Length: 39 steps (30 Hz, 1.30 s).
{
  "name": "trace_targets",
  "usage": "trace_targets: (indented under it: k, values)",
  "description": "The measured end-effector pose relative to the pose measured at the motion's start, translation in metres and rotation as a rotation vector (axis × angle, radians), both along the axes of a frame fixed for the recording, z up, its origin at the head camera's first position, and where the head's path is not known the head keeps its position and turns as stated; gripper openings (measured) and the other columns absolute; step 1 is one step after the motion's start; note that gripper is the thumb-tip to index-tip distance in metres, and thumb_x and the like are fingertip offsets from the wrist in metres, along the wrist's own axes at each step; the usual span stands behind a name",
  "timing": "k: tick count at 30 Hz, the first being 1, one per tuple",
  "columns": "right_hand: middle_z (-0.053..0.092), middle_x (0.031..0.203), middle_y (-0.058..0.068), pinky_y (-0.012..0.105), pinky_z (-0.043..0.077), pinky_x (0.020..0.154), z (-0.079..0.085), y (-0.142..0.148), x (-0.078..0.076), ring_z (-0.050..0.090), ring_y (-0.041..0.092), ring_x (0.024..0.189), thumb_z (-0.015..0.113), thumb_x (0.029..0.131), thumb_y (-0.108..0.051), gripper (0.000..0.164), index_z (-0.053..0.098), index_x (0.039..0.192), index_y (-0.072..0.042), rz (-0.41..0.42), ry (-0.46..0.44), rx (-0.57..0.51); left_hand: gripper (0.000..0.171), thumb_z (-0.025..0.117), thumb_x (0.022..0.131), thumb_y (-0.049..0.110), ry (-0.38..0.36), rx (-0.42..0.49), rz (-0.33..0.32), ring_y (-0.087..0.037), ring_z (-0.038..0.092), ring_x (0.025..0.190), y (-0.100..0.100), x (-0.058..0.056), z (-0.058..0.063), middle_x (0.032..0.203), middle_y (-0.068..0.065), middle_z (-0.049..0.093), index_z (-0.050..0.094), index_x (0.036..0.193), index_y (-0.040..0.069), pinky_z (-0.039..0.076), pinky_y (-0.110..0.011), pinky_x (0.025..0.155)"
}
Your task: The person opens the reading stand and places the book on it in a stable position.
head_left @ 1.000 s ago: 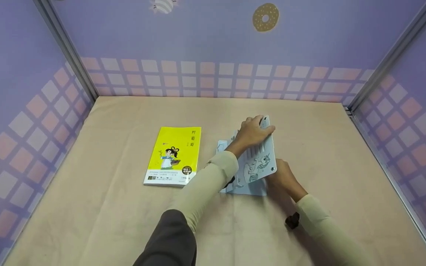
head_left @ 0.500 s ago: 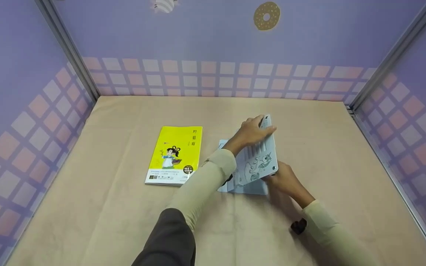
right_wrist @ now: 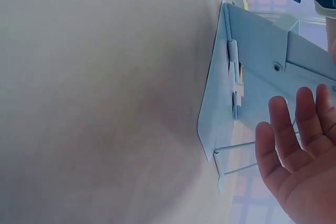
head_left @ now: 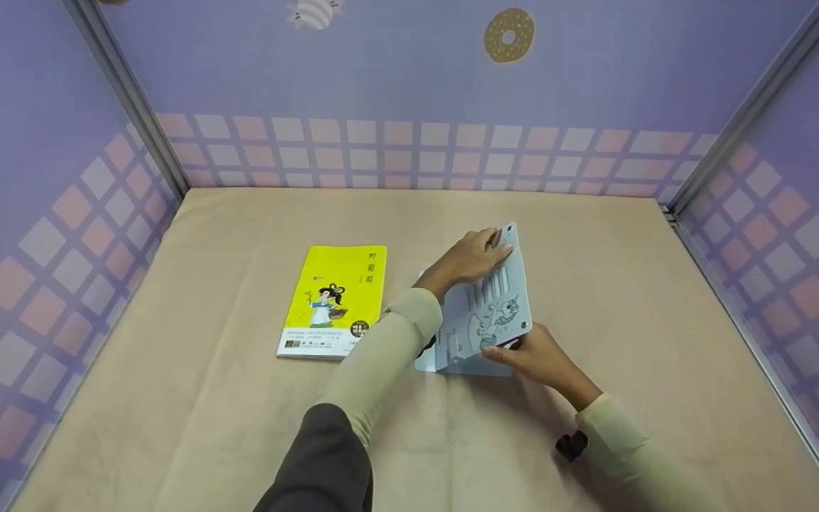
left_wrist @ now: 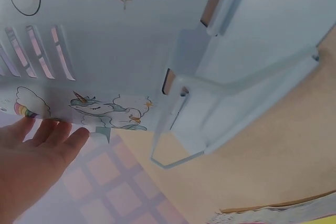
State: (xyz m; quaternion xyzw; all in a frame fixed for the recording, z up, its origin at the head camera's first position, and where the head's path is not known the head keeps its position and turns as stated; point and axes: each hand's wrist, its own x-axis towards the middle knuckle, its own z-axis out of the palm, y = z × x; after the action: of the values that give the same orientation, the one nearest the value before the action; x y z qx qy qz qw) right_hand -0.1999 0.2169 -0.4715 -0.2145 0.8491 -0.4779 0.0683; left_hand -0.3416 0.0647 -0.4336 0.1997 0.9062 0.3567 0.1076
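One stand: left hand grips it; right hand, fingers loose, now has thumb in front, straddling its edge.

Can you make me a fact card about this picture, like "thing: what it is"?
Stand: light-blue, metal-looking stand, its panel tilted up over a flat base
Picture on stand: white unicorn drawing with a golden horn
Left hand: grips the panel's upper edge
Right hand: at the panel's near corner; can't tell how firmly it touches
Book: yellow-and-white paperback, lying flat left of the stand, apart
Table cover: peach cloth
Back wall: purple, with pink and white squares
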Motion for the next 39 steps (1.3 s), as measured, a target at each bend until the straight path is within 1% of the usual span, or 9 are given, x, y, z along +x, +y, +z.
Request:
trace_targets:
  k: [2,5,11,13,19,22,27,34,39]
  values:
    - [0.067,0.119,0.013,0.031,0.055,0.07,0.009,-0.002,0.005,0.063,0.006,0.083,0.071,0.085,-0.017,0.058,0.048,0.135,-0.001,-0.005,0.016,0.017,0.061,0.035,0.097,0.056,0.006,0.003,0.009,-0.022,0.044,0.131,-0.001,-0.001,-0.001,0.143,-0.007,0.044,0.035,0.147,0.021,0.036,-0.041,0.11]
    - [0.067,0.118,0.013,0.033,0.055,0.07,0.014,-0.004,0.007,0.064,0.007,0.083,0.072,0.085,-0.017,0.056,0.05,0.134,0.0,-0.017,0.031,0.037,0.06,0.036,0.097,0.055,0.011,0.004,0.022,-0.022,0.045,0.13,-0.003,-0.002,-0.002,0.142,-0.006,0.046,0.037,0.146,0.019,0.036,-0.04,0.11]
    - [0.069,0.116,0.01,0.027,0.054,0.068,0.016,-0.004,0.007,0.065,0.007,0.082,0.072,0.085,-0.018,0.053,0.053,0.131,-0.002,-0.027,0.044,0.062,0.059,0.038,0.098,0.051,0.009,0.001,0.029,-0.023,0.043,0.135,-0.004,-0.003,0.0,0.145,-0.006,0.044,0.038,0.146,0.016,0.035,-0.04,0.112]
    - [0.069,0.116,0.01,0.028,0.054,0.068,0.011,-0.002,0.004,0.065,0.006,0.081,0.072,0.085,-0.018,0.052,0.054,0.131,-0.003,-0.023,0.048,0.062,0.058,0.039,0.098,0.049,0.01,0.001,0.029,-0.024,0.043,0.135,-0.005,-0.003,0.001,0.146,-0.006,0.045,0.039,0.146,0.016,0.035,-0.041,0.111]
    - [0.069,0.117,0.006,0.028,0.054,0.066,-0.016,0.005,-0.008,0.064,0.007,0.081,0.074,0.083,-0.021,0.053,0.054,0.132,-0.012,-0.032,0.062,0.043,0.057,0.04,0.098,0.047,0.033,-0.012,0.028,-0.025,0.047,0.131,-0.008,-0.004,0.001,0.143,-0.009,0.048,0.041,0.144,0.013,0.037,-0.041,0.11]
    - [0.069,0.117,0.003,0.029,0.054,0.066,-0.019,0.006,-0.009,0.064,0.008,0.081,0.074,0.083,-0.025,0.055,0.053,0.133,-0.015,-0.027,0.07,0.024,0.056,0.04,0.098,0.047,0.029,-0.013,0.036,-0.023,0.048,0.129,-0.008,-0.004,0.0,0.141,-0.008,0.048,0.042,0.143,0.013,0.038,-0.04,0.109]
    - [0.068,0.12,0.005,0.029,0.054,0.066,-0.016,0.006,-0.007,0.065,0.011,0.083,0.073,0.084,-0.029,0.059,0.05,0.136,-0.015,-0.023,0.065,0.017,0.058,0.039,0.097,0.05,-0.006,-0.014,0.057,-0.021,0.049,0.121,-0.011,-0.006,-0.001,0.14,-0.007,0.048,0.042,0.143,0.015,0.039,-0.039,0.107]
    - [0.072,0.098,0.007,0.025,0.053,0.065,-0.012,0.022,-0.008,0.064,0.015,0.078,0.075,0.082,-0.031,0.041,0.064,0.115,-0.008,-0.186,0.033,0.069,0.056,0.039,0.098,0.05,0.007,-0.018,0.135,-0.022,0.051,0.115,-0.028,-0.013,-0.002,0.131,-0.008,0.051,0.045,0.14,0.014,0.042,-0.04,0.102]
    - [0.07,0.093,0.008,0.022,0.05,0.063,-0.011,0.043,-0.013,0.061,0.016,0.077,0.073,0.083,-0.033,0.04,0.064,0.112,-0.007,-0.277,0.019,0.097,0.055,0.037,0.099,0.046,0.007,-0.005,0.117,-0.025,0.05,0.123,-0.04,-0.014,0.002,0.136,-0.011,0.051,0.045,0.14,0.01,0.039,-0.042,0.107]
